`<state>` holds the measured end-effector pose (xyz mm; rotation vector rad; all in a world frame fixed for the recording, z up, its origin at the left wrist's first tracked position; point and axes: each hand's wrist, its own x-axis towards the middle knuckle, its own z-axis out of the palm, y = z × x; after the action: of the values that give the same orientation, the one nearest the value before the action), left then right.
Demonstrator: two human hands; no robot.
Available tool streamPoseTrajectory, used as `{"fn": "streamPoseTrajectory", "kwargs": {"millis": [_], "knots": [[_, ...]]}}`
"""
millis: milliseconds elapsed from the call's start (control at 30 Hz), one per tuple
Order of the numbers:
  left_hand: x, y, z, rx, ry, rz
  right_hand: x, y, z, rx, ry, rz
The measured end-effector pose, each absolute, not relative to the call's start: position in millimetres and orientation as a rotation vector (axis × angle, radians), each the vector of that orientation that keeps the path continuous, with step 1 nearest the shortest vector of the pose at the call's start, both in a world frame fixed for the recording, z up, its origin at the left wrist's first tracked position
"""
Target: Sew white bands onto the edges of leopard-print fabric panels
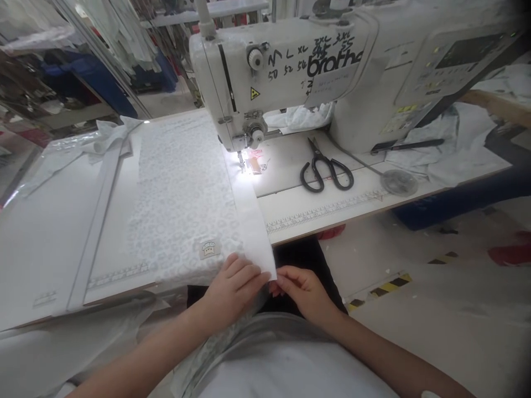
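Note:
A pale leopard-print fabric (182, 188) lies over the sewing table, with a plain white band (251, 221) along its right edge. The band runs up under the needle and presser foot (241, 160) of a white sewing machine (290, 61), where a lamp shines. My left hand (236, 284) pinches the near end of the band, thumb and fingers closed at the table's front edge. Opposite it, my right hand (305, 290) pinches the band's corner between thumb and index finger. A small grey label (209, 249) with a printed picture sits on the fabric near my left hand.
Black-handled scissors (326, 171) lie right of the needle. A printed ruler (323, 213) follows the table's front edge. A clear round object (399, 182) and crumpled fabric (456, 138) are at the right. Plastic-covered material (78, 146) lies at the left.

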<state>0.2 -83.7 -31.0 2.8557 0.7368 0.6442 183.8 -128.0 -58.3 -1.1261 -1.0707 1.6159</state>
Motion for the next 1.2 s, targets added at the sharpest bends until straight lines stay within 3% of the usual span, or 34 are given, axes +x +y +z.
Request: {"fn": "streamPoseTrajectory", "kwargs": {"millis": [333, 533, 600, 667, 800, 1000, 1200], "knots": [[7.8, -89.0, -31.7, 2.938, 0.781, 0.690, 184.2, -127.2, -60.8, -1.020, -0.826, 1.797], [10.9, -88.5, -29.5, 2.889, 0.831, 0.717, 192.9, -127.6, -61.1, -0.992, -0.994, 1.759], [12.5, -89.6, -28.9, 2.870, 0.861, 0.737, 198.0, -125.4, -56.4, -1.104, -1.259, 1.551], [14.5, -91.9, -27.3, 2.826, 0.895, 0.745, 202.8, -120.6, -51.1, -1.174, -1.618, 1.106], [16.3, -91.9, -19.3, 2.672, 0.914, 0.736, 208.6, -103.6, -41.4, -0.876, -2.144, 0.414], [1.6, -52.7, -4.6, 2.335, 1.092, 0.748, 210.1, -86.8, -23.0, -0.691, -2.412, 0.332], [-16.0, -27.0, -6.4, 2.534, 1.164, 0.309, 202.5, -81.8, -18.2, -0.627, -2.430, 0.383]]}}
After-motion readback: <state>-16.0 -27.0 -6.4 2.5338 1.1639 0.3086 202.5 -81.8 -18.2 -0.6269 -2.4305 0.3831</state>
